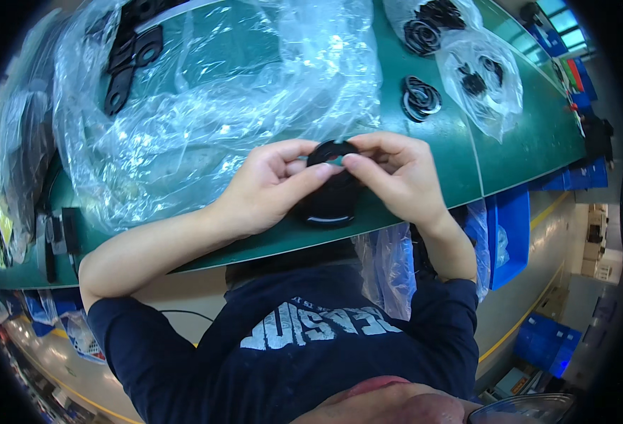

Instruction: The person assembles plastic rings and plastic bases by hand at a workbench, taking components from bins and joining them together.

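Observation:
Near the table's front edge I hold a black plastic part (331,201) with a round opening at its far end. My left hand (265,187) pinches the left side of that opening between thumb and fingers. On its right side, the fingers and thumb of my right hand (401,177) are closed in the same way. A dark ring-like rim shows between the fingertips; whether it is a separate ring I cannot tell. To the right, beyond my right hand, lies a small pile of black rings (421,99).
Clear plastic sheeting (234,120) covers much of the green table (460,166). Long black parts with holes (133,63) lie on it at the far left. Clear bags with black pieces (481,81) lie at the far right. A blue bin (511,240) stands beyond the table's right front edge.

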